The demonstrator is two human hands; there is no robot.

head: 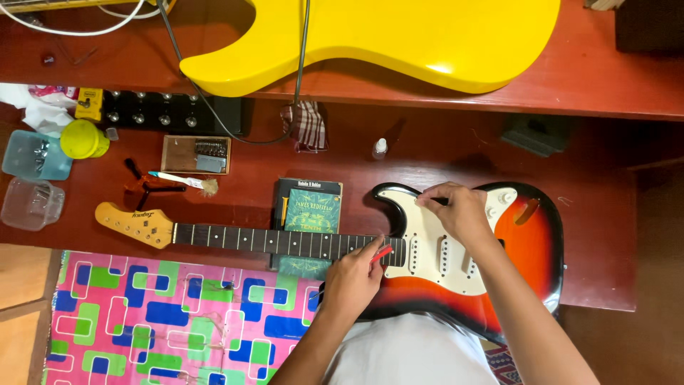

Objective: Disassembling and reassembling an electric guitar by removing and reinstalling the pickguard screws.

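Observation:
A sunburst electric guitar (531,246) with a white pickguard (427,235) lies flat on the red-brown table, its neck (249,239) pointing left. My left hand (351,281) rests at the neck's body end and grips a small red-handled tool (382,254). My right hand (459,212) presses fingertips on the pickguard's upper edge, pinching a small dark item there; what it is I cannot tell.
A green book (311,207) props the neck. A yellow guitar body (385,39) lies on the upper shelf. A small parts box (196,154), brush (182,180), yellow cup (83,138), clear plastic tubs (32,178) and little bottle (380,148) sit around. A colourful mat (178,321) is below.

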